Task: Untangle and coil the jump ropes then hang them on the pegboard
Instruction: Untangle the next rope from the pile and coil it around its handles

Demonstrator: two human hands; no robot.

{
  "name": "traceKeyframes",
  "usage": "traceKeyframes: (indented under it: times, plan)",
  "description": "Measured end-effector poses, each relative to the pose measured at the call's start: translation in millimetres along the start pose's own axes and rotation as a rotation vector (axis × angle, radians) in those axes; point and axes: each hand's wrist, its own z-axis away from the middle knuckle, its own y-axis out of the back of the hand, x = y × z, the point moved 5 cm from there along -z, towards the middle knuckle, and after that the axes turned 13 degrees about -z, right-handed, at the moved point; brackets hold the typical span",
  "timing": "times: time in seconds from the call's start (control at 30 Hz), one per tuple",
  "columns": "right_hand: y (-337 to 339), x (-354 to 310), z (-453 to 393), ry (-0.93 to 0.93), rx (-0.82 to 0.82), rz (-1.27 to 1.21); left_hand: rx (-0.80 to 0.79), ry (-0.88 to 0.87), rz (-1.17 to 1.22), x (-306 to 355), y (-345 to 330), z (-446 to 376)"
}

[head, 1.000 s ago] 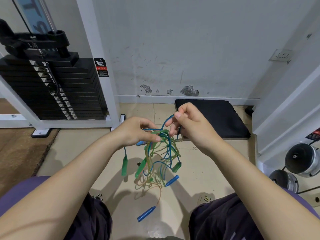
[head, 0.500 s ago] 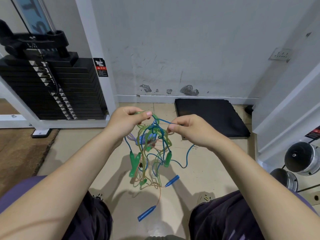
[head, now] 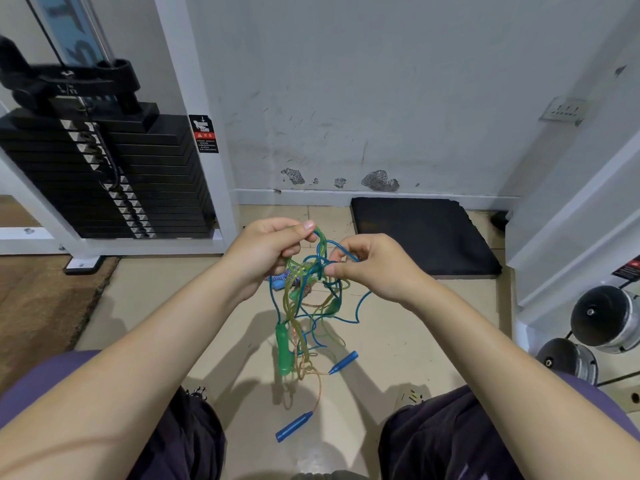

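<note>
While both hands (head: 266,249) pinch, glossy plastic jump ropes (head: 308,306) (blue, green) dangle knotted.

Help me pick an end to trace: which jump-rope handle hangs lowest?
The blue handle on the orange cord, well below the other blue handle and the green handle.

The scene is evenly and softly lit from above. Soft shadows of the arms and the tangled ropes (head: 304,299) are cast on the beige floor (head: 156,299). Straight lines are bowed near the edges by wide-angle distortion. Slight blur is seen on the weight stack (head: 104,174).
</note>
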Motion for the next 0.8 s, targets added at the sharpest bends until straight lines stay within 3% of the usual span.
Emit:
traceKeyframes:
  times: [0.23,0.37,0.43,0.6,0.8]
  plan:
    - [9.6,-0.7,4.0,-0.057,-0.131,-0.052,0.346,-0.038,-0.221,2.2,33.7,-6.0]
    - [20.1,-2.9,1.8,-0.003,-0.036,0.017,0.418,-0.038,-0.337,1.1,39.9,-7.7]
    - [24.1,-3.2,1.0,0.007,0.01,-0.023,0.354,-0.039,-0.43,1.6,37.8,-8.6]
    - [19.8,-5.4,5.0,0.028,0.021,-0.224,0.011,0.062,-0.555,-8.5,14.6,-4.6]
    - [11.6,-8.6,6.8,0.044,-0.031,-0.286,-0.086,0.028,-0.391,-13.6,0.8,-5.6]
